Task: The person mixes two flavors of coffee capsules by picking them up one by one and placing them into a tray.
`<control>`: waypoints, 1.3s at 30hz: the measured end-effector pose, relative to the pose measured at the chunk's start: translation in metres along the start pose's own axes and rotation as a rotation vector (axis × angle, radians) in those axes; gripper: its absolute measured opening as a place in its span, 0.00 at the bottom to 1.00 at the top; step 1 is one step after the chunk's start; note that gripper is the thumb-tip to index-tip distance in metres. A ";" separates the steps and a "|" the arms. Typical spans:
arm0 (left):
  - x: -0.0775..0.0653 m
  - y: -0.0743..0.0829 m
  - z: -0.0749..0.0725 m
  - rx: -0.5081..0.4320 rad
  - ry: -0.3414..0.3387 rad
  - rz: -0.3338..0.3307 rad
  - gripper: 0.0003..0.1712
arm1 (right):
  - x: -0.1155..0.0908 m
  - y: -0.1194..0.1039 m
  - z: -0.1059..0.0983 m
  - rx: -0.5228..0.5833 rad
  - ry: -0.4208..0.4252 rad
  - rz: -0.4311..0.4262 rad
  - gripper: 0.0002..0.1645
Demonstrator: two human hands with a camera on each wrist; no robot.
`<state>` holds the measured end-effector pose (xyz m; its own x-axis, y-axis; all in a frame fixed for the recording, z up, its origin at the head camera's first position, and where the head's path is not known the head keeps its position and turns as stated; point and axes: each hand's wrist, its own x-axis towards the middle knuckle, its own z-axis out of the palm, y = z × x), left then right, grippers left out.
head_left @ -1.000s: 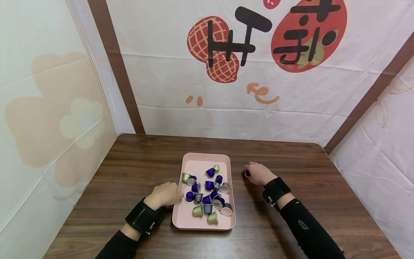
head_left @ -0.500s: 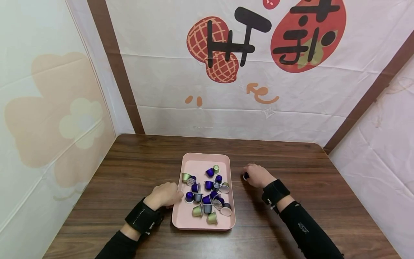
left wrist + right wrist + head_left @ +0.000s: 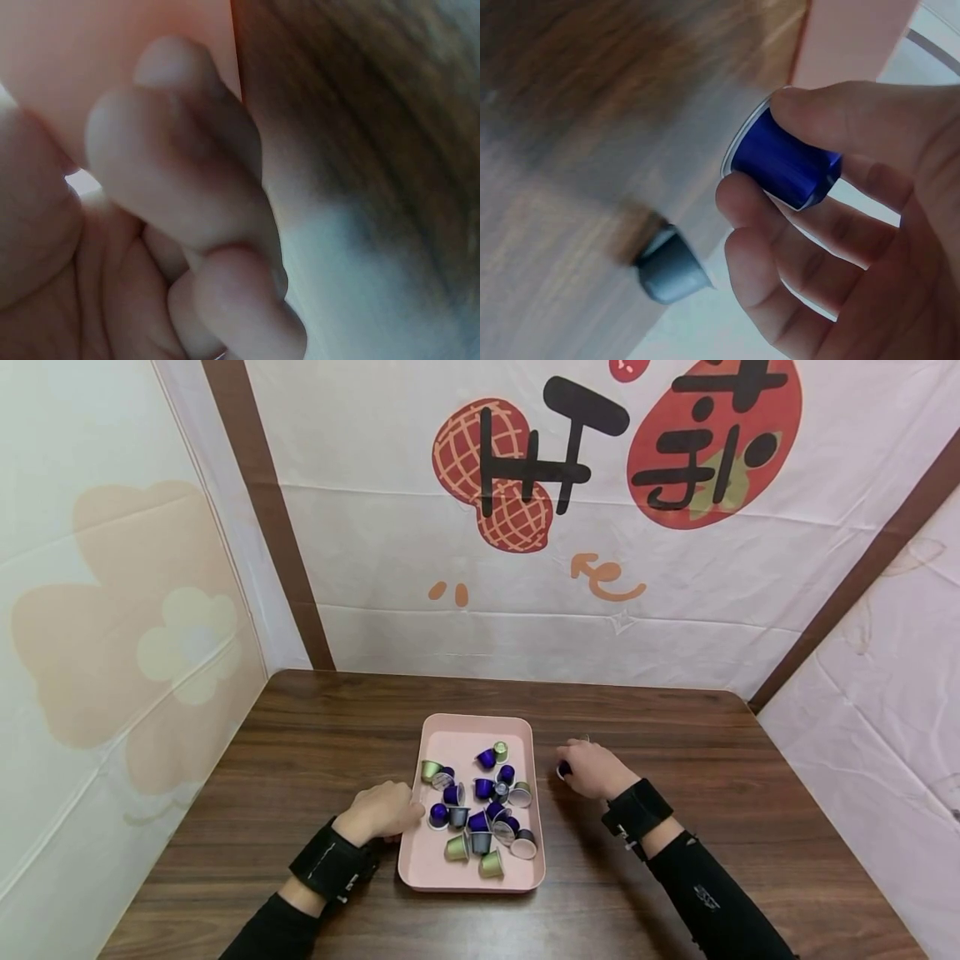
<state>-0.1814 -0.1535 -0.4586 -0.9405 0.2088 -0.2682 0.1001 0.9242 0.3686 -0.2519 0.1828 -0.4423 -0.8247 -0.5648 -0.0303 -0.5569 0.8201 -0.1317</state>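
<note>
A pink tray (image 3: 453,737) lies on the wooden table, bearing several coffee capsules in blue, green and grey, scattered upright and on their sides. At its left rim, my left hand (image 3: 378,812) grips the edge; the left wrist view shows its fingers (image 3: 172,157) curled against the pink wall. My right hand (image 3: 596,768), a short way right of the tray, pinches a blue coffee capsule (image 3: 784,157) between thumb and fingers. The silver rim of that capsule points away from the palm. A dark grey capsule (image 3: 671,266) appears beyond the right fingertips, over the wood in that view.
The brown table (image 3: 675,727) stretches out on both sides of the tray. Behind it hangs a white printed cloth (image 3: 375,543), with a second cloth (image 3: 112,610) along the left. Black bands (image 3: 639,810) circle both wrists.
My right hand has shifted slightly left toward the tray, carrying the blue coffee capsule with it. My left hand stays at the tray's left rim.
</note>
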 end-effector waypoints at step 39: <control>0.000 -0.002 0.001 -0.001 0.014 0.013 0.19 | 0.019 -0.099 -0.032 0.025 -0.012 -0.259 0.15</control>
<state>-0.1810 -0.1546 -0.4602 -0.9436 0.2162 -0.2509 0.1119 0.9212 0.3727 -0.2152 0.0935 -0.3983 -0.6536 -0.7569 -0.0046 -0.7465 0.6456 -0.1610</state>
